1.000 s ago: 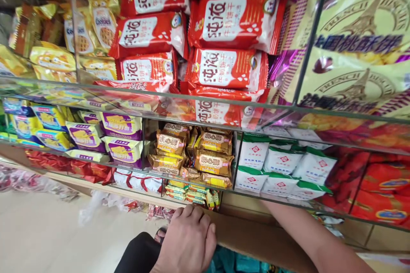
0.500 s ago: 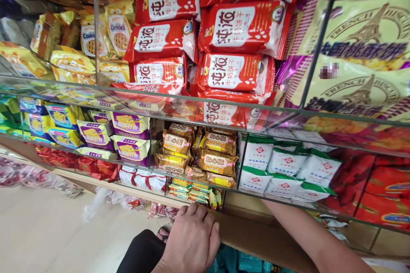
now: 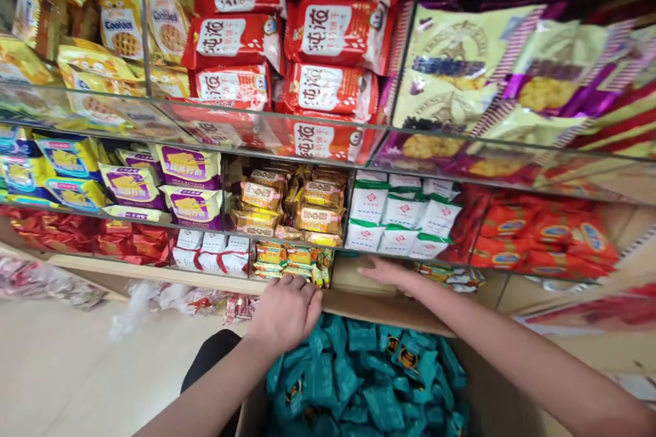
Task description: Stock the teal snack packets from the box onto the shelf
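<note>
My left hand [image 3: 290, 307] is closed over the far left rim of a cardboard box [image 3: 394, 311], knuckles up. Inside this box lies a heap of teal wrapped snack packets [image 3: 379, 382], a few with orange and black emblems. My right hand [image 3: 382, 270] reaches past the box into a bottom shelf compartment [image 3: 351, 278], under the white-and-green packets [image 3: 402, 212]. Its thumb points left, apart from the fingers, which are partly hidden; I see nothing held in it. A bit of teal shows at the back of that compartment, near the fingertips.
Glass-fronted shelves hold red biscuit packs [image 3: 333, 31], yellow cookie packs [image 3: 120, 24], brown packs [image 3: 320, 208] and purple-and-yellow packs [image 3: 192, 205]. Small yellow-green packets [image 3: 287, 259] sit left of the right hand's compartment. Plastic-bagged goods [image 3: 192, 297] lie on the tiled floor [image 3: 66, 355].
My view has shifted right and tilted down, showing more of the box and its teal packets. My right hand, hidden under the shelf before, now shows. My left hand stays on the rim.
</note>
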Tool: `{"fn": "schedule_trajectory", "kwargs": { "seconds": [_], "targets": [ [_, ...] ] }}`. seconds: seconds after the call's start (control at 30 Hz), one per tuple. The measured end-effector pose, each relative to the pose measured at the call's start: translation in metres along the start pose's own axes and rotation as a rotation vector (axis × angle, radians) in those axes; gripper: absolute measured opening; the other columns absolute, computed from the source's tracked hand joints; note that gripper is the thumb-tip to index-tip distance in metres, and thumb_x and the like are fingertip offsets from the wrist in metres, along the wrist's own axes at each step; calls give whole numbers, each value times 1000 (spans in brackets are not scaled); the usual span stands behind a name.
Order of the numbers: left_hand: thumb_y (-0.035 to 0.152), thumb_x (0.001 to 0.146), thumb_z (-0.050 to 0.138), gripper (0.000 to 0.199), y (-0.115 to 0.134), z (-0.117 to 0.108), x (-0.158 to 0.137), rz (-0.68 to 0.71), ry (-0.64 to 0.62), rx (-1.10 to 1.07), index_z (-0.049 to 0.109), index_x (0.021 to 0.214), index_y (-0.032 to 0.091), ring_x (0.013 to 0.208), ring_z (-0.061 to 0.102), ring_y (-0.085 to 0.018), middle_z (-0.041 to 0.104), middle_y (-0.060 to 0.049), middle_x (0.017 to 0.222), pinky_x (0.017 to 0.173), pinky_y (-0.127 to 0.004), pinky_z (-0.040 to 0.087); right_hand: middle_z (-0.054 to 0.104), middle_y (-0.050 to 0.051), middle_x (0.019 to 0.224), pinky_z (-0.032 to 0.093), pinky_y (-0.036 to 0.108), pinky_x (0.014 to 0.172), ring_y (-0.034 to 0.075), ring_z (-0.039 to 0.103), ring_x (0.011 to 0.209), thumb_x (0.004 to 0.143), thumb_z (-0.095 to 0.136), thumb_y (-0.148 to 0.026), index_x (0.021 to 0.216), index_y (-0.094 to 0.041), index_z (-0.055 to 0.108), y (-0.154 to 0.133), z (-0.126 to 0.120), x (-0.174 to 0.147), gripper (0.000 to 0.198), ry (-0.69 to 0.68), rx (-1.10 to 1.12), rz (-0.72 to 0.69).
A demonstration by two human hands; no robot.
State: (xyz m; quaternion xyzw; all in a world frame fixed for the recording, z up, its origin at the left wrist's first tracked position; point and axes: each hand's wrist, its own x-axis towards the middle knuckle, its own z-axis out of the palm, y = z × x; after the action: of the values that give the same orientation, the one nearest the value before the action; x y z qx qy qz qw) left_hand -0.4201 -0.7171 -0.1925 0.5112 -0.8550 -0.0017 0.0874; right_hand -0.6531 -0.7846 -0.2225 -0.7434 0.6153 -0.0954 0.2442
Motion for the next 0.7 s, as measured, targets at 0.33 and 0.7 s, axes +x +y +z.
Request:
{"fn": "schedule_trajectory", "kwargs": {
  "seconds": [0.33,0.7],
  "targets": [
    [36,86,22,45,10,-5,1,30,-6,117,61,74,18,78,58,-22,65,-7,77,68,-34,37,65,7,95,43,30,75,21,58,87,85,34,-37,97,-18,61,27,-34,-120,35,-68,-58,10],
    [46,83,22,49,9,-3,22,39,-154,44,61,69,19,74,57,-22,63,-7,74,61,-31,36,56,8,110,42,38,84,20,54,96,79,56,-30,105,-16,55,28,8,12,29,-301,-239,52]
  ]
}}
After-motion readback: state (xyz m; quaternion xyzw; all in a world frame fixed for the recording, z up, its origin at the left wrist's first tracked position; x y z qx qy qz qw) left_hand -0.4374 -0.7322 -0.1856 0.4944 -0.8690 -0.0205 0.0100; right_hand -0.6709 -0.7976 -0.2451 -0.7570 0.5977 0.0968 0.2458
